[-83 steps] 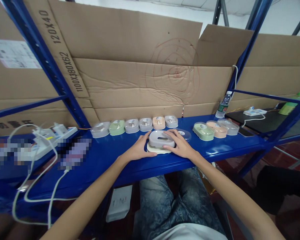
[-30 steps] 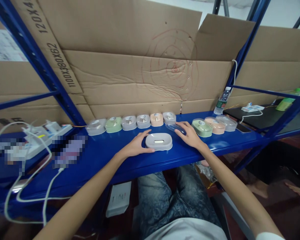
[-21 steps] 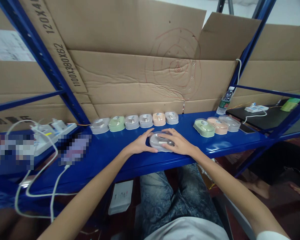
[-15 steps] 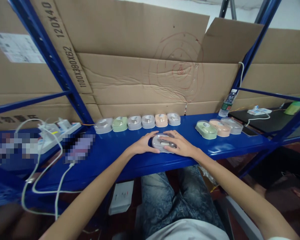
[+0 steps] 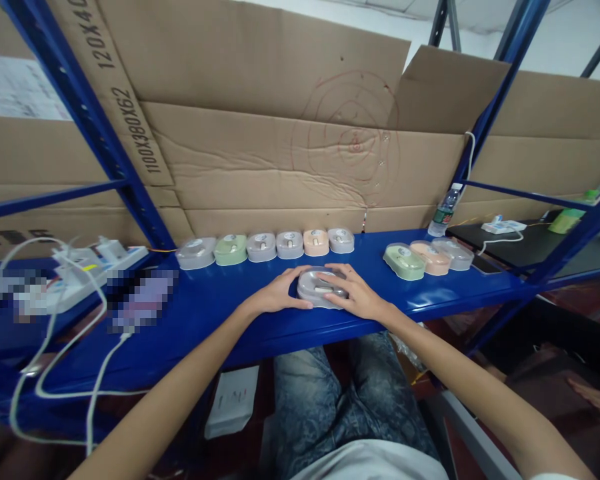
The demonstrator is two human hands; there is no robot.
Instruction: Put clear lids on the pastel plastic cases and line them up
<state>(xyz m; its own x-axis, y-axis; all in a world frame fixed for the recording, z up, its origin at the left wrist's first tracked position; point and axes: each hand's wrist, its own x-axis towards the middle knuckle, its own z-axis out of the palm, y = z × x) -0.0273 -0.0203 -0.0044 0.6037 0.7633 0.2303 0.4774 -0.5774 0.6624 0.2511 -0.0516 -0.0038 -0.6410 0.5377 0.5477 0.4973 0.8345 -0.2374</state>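
Note:
A small grey plastic case (image 5: 319, 287) with a clear lid lies on the blue shelf (image 5: 220, 303) straight ahead of me. My left hand (image 5: 279, 295) cups its left end, fingers curled against it. My right hand (image 5: 356, 292) lies over its right side, fingers pressing on the lid. Behind it a row of several similar cases (image 5: 265, 245), grey, green and peach, stands against the cardboard. Three more cases (image 5: 427, 258) sit to the right.
Cardboard sheets (image 5: 280, 153) back the shelf, with blue uprights (image 5: 87, 117) on both sides. A power strip (image 5: 97, 260) and white cables (image 5: 60, 373) lie at left. A water bottle (image 5: 444, 209) stands at the right, beside a black surface (image 5: 540, 243) holding another strip. My knees are below.
A second ago my right hand reached to a clear lid beside the open grey case. It then brought the lid over the case, and both hands now press on the covered case.

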